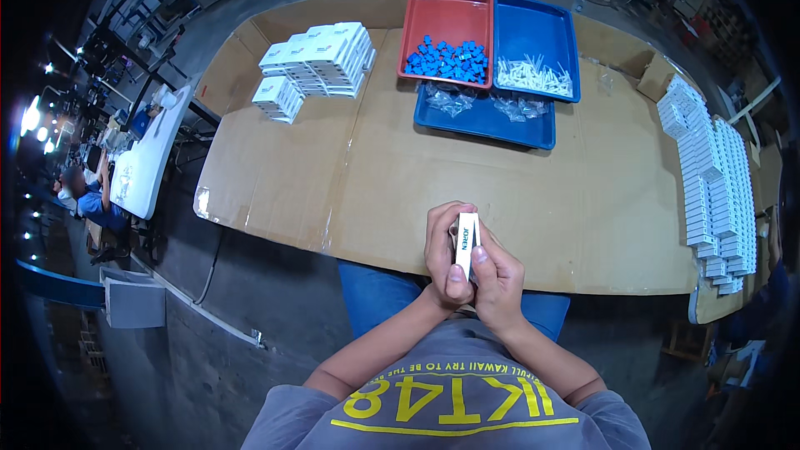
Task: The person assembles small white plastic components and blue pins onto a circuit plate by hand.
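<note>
Between my two hands, close to my body over the table's near edge, is a small white box (466, 242) with dark print on its side, held upright. My left hand (442, 252) wraps it from the left, thumb pressed low on the box. My right hand (497, 277) closes on it from the right, its thumb along the box's right edge. A dark gap shows beside the box next to my left fingers; what is in there I cannot make out.
Beyond my hands stand a red tray (451, 2) of blue plastic pieces (447, 62), a blue tray (535, 21) of white sticks (533, 75), and a lower blue tray (483, 132) with clear bags. White boxes are stacked at left (321, 58) and right (708, 175) on the cardboard-covered table (392, 192).
</note>
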Demonstrator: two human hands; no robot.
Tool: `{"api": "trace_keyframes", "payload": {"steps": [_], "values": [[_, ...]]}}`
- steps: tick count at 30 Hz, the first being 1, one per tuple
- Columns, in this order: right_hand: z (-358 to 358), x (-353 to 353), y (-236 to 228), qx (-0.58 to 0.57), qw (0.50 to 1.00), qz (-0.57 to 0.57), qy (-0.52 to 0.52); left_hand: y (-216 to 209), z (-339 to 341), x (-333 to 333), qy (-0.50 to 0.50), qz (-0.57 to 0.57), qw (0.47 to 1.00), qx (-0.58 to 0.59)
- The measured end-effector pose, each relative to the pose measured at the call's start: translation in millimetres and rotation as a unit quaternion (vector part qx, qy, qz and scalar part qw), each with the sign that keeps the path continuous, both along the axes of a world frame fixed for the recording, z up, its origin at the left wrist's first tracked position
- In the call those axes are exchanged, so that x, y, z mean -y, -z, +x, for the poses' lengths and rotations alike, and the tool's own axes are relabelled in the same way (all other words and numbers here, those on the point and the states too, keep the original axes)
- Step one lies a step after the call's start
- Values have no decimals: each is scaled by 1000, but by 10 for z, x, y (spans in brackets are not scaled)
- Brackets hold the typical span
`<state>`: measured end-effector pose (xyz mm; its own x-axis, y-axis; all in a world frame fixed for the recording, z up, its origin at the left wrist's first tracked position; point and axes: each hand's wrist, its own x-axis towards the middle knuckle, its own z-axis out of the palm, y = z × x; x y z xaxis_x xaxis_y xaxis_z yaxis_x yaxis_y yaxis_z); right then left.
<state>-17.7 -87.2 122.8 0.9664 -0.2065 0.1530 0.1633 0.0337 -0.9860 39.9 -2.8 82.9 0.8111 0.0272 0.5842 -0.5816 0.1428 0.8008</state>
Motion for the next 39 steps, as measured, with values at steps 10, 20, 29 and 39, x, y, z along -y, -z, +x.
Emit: {"api": "trace_keyframes", "payload": {"steps": [10, 20, 29, 39], "values": [[242, 188, 21, -82, 996, 17, -41, 241, 226, 23, 19, 78, 997, -23], [464, 602, 42, 33, 916, -391, -77, 246, 296, 60, 208, -212, 830, -471], [773, 797, 218, 147, 890, -405, -153, -96, 321, 22, 324, -222, 734, -554], [826, 637, 485, 218, 924, -302, -92, -83, 326, -19, 295, -203, 756, -548]]}}
